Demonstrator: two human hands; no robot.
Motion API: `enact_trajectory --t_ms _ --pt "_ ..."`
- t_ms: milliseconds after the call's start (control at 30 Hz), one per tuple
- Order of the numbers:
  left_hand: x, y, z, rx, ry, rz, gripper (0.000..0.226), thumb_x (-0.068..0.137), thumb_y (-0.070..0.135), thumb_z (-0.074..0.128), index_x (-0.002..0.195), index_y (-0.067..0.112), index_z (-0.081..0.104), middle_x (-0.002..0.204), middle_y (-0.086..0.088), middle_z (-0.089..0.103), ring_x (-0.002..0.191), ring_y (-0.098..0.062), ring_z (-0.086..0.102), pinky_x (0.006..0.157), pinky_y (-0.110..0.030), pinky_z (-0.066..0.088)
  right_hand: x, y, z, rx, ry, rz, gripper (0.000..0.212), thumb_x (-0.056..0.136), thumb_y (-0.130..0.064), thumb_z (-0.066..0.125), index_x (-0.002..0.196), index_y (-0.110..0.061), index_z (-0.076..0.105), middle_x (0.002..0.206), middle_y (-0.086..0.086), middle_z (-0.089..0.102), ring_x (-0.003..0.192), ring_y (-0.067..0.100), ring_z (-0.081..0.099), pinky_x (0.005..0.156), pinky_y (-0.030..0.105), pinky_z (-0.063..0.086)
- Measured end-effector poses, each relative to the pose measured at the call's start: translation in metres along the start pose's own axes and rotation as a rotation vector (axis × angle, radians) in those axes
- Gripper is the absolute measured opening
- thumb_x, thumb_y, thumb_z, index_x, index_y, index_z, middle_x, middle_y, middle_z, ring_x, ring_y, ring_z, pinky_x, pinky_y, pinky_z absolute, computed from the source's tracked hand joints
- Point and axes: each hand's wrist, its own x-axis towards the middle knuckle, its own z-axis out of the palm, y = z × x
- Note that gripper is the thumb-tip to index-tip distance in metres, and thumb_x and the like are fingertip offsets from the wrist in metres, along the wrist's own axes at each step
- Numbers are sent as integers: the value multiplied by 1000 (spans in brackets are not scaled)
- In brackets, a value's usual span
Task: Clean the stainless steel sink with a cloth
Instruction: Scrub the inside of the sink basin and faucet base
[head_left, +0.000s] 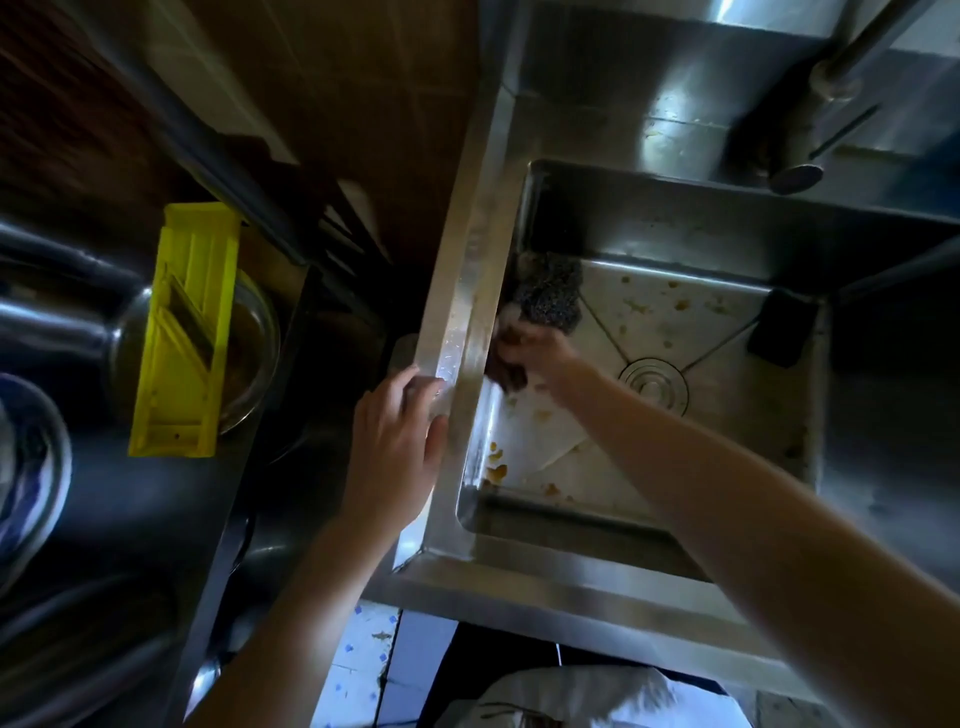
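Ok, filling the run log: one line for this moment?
right hand grips cloth in sink | left hand rests on rim | residue on floor

Left hand (395, 447) rests palm-down; right hand (530, 348) reaches forward, fingers (511, 340) curled.

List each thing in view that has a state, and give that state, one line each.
Stainless steel sink: soiled with food bits.
Round metal drain: uncovered.
Dark brown cloth: gripped, pressed to left wall.
Right hand: grips the cloth.
Left hand: on the left rim, grip unclear.
Steel tap: no water running.
Yellow plastic slicer: lying across a glass bowl.
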Motion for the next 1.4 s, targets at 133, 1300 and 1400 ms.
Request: enact_trajectory --t_ms 133,1300,1400 --pt "-2 -1 3 12 21 14 30 87 13 61 116 7 61 127 -16 53 112 -33 52 97 -46 41 -31 57 14 26 -28 93 31 82 1 68 112 6 63 91 15 63 76 24 62 66 26 51" --pt "-45 -7 3 21 37 -16 32 84 14 62 117 12 60 129 -13 51 112 -32 52 95 -44 39 -71 84 37 -26 49 234 25 83 -9 70 108 -3 67 88 11 67 67 16 62 55 23 49" --pt "-51 -6 0 16 51 -21 33 84 13 64 117 11 60 129 -14 52 111 -33 53 93 -44 40 -91 61 29 44 53 67 24 86 -3 66 110 -1 66 98 17 69 87 31 68 80 43 57"
